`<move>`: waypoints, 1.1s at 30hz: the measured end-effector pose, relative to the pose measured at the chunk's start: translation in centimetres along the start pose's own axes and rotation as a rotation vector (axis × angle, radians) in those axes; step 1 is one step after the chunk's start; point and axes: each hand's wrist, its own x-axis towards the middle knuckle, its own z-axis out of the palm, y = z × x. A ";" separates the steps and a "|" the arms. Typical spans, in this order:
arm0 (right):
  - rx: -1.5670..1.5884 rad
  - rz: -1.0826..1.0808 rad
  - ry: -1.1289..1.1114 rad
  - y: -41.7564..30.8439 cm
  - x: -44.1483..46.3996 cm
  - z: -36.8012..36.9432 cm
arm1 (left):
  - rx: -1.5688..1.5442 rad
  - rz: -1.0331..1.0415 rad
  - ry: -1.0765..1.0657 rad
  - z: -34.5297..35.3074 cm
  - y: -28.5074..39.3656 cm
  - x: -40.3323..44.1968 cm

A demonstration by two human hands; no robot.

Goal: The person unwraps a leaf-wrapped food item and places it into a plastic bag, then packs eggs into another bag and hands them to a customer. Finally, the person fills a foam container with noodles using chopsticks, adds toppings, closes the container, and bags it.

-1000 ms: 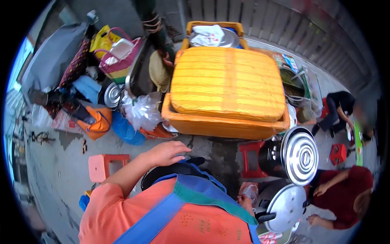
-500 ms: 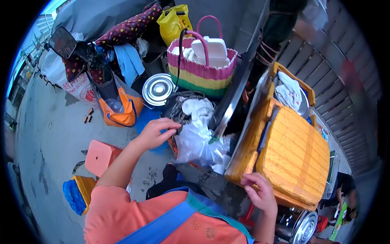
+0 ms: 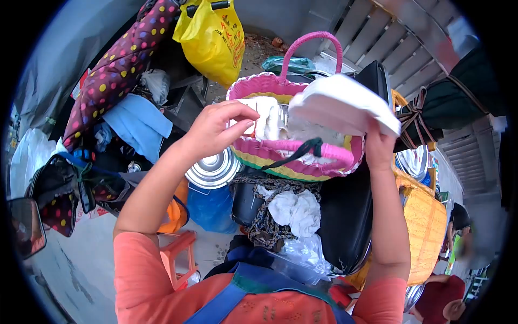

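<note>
In front of me stands a woven pink, yellow and green basket [image 3: 270,154] with pink handles. My right hand [image 3: 381,148] grips the right edge of a white foam takeout box [image 3: 340,102], tilted over the basket's right side; some of its fingers are hidden by the box. Over the basket's left rim is my left hand [image 3: 221,127], fingers bent forward and thumb apart, with nothing visible held. White items [image 3: 264,121] inside the basket lie just beyond its fingertips. A black strap [image 3: 302,151] is tied round the near handle.
A yellow plastic bag [image 3: 213,40] hangs behind, beside a polka-dot cover [image 3: 121,70]. Below the basket are a metal lid [image 3: 213,170], a black seat [image 3: 345,221] and crumpled white cloth [image 3: 295,212]. To the right stands a yellow taped box [image 3: 426,227].
My view has moved closer to the basket. Both hands have moved forward to it, and my right hand has taken hold of the foam takeout box and tilted it up.
</note>
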 end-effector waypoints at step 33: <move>-0.262 0.107 0.282 7.6 2.7 -10.4 | 0.928 0.592 -1.352 26.9 1.6 18.6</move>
